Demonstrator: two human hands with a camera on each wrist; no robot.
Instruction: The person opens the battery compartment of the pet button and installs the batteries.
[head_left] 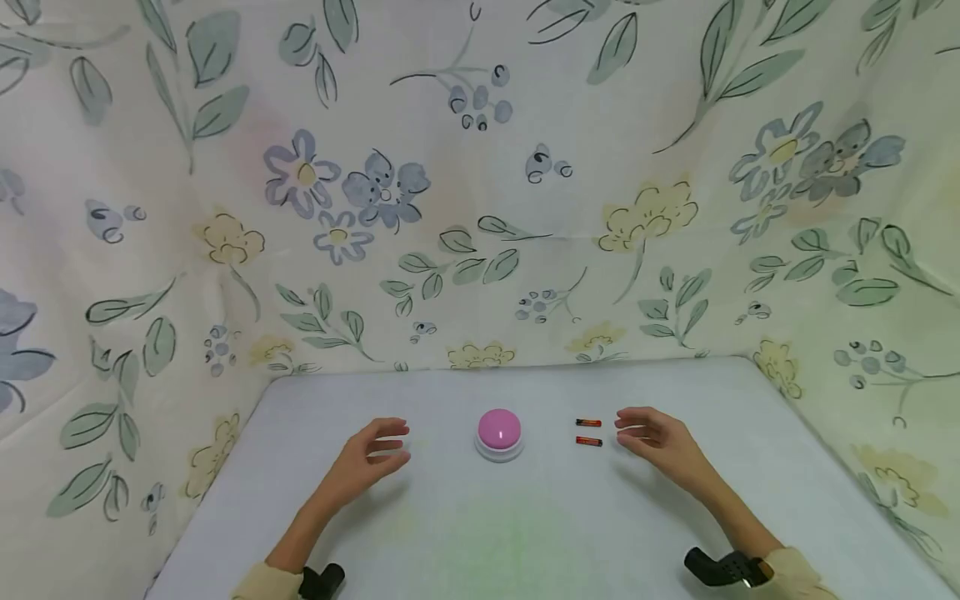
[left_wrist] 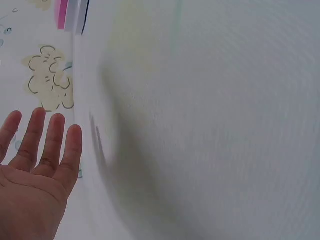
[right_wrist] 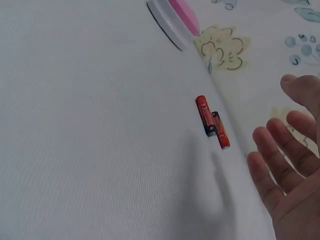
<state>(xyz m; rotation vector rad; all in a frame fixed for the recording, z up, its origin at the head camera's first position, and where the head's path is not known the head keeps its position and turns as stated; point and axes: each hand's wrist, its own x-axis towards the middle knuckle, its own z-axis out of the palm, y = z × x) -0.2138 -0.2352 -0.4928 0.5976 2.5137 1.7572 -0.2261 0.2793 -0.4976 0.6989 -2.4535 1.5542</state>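
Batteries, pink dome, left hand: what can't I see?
Batteries: head view, print too small to read.
Far battery: right wrist view, partly behind the near one.
Pink dome: left wrist view, top edge cuts it.
Left hand: left wrist view, left edge cuts it.

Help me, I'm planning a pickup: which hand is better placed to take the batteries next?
Probably the right. The right hand holds nothing and is close beside the batteries; the left hand, also holding nothing, is on the far side of the pink dome.
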